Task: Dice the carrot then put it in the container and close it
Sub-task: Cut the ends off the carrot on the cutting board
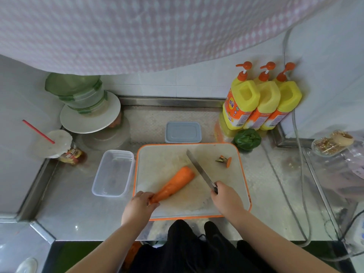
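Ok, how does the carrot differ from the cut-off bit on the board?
The carrot is long, lies flat and is held at its narrow end by the left hand. The cut-off bit is a small end piece with dark stem remains, lying loose right of the knife. Both are orange and on the board.

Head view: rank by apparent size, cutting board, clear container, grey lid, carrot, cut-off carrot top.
1. cutting board
2. clear container
3. grey lid and carrot: look about alike; the lid lies farther from the camera, so no ranking
4. cut-off carrot top
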`<state>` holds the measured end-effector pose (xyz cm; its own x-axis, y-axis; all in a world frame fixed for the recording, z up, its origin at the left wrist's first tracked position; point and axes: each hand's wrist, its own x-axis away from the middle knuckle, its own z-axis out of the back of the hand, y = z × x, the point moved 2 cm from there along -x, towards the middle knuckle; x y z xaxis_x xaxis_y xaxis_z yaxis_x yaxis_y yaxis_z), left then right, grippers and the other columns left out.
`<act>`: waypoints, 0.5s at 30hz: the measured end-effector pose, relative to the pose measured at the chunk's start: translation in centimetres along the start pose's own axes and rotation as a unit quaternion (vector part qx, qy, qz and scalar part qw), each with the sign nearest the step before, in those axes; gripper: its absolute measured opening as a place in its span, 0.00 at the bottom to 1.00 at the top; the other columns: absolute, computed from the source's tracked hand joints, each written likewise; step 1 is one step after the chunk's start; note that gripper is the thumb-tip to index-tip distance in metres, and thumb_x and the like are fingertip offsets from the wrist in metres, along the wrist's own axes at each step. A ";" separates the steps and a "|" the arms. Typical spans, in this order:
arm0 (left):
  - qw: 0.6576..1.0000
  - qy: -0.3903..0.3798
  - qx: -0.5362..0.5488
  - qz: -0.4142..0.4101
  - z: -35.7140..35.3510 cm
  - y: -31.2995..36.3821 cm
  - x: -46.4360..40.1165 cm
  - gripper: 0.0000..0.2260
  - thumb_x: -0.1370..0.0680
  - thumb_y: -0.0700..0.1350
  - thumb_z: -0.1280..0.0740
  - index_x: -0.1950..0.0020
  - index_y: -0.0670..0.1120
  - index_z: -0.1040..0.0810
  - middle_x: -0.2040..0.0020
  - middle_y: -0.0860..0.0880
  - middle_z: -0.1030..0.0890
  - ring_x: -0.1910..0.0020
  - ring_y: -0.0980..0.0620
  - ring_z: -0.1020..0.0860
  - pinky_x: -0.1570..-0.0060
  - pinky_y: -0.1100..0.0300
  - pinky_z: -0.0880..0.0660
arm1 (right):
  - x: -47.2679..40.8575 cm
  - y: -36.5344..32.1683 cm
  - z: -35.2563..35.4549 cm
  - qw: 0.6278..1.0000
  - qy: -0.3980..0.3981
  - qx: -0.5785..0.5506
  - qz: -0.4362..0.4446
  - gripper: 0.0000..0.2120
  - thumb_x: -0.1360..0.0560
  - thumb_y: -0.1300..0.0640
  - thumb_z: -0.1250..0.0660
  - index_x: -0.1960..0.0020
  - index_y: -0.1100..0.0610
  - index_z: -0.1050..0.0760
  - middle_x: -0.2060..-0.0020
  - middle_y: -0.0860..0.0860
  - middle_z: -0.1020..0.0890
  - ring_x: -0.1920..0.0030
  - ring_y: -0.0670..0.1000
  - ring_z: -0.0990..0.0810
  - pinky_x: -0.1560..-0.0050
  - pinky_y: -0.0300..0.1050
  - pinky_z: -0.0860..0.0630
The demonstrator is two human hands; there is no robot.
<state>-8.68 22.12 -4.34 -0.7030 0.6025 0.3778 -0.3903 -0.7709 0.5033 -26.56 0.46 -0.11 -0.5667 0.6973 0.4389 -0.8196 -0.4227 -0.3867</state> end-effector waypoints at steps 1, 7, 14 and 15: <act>1.000 0.000 0.007 -0.003 0.0 0.7 -0.3 0.12 0.24 0.53 0.30 0.42 0.53 0.20 0.53 0.55 0.25 0.55 0.55 0.24 0.57 0.61 0.29 | 0.2 -0.3 0.1 1.000 0.024 -0.010 0.008 0.05 0.20 0.54 0.41 0.53 0.55 0.30 0.65 0.49 0.25 0.59 0.54 0.21 0.59 0.48 0.26; 0.999 0.006 0.050 -0.006 -1.0 2.8 -1.4 0.15 0.25 0.53 0.29 0.40 0.53 0.22 0.48 0.57 0.23 0.47 0.55 0.25 0.48 0.59 0.28 | 0.9 -2.8 0.7 0.998 0.013 0.003 0.069 0.08 0.20 0.51 0.42 0.57 0.52 0.33 0.71 0.45 0.29 0.65 0.51 0.26 0.64 0.45 0.31; 0.999 0.008 0.050 0.004 -1.3 2.5 -1.7 0.14 0.26 0.52 0.28 0.42 0.51 0.22 0.49 0.57 0.24 0.49 0.55 0.26 0.51 0.61 0.30 | 1.5 -4.1 0.0 0.997 -0.029 0.040 0.062 0.14 0.18 0.51 0.44 0.62 0.52 0.36 0.71 0.45 0.32 0.64 0.53 0.29 0.64 0.44 0.35; 0.999 0.008 0.048 0.004 -1.3 2.6 -1.7 0.13 0.25 0.52 0.28 0.43 0.51 0.22 0.49 0.57 0.25 0.49 0.55 0.26 0.52 0.62 0.31 | 1.6 -4.2 -0.1 0.996 -0.032 0.045 0.064 0.14 0.18 0.51 0.44 0.61 0.53 0.36 0.71 0.45 0.32 0.63 0.53 0.29 0.63 0.44 0.35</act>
<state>-9.28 18.82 -4.74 -0.7159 0.5922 0.3698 -0.3262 -0.7520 0.5727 -23.98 3.38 2.12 -0.6688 0.5969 0.4431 -0.7429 -0.5576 -0.3703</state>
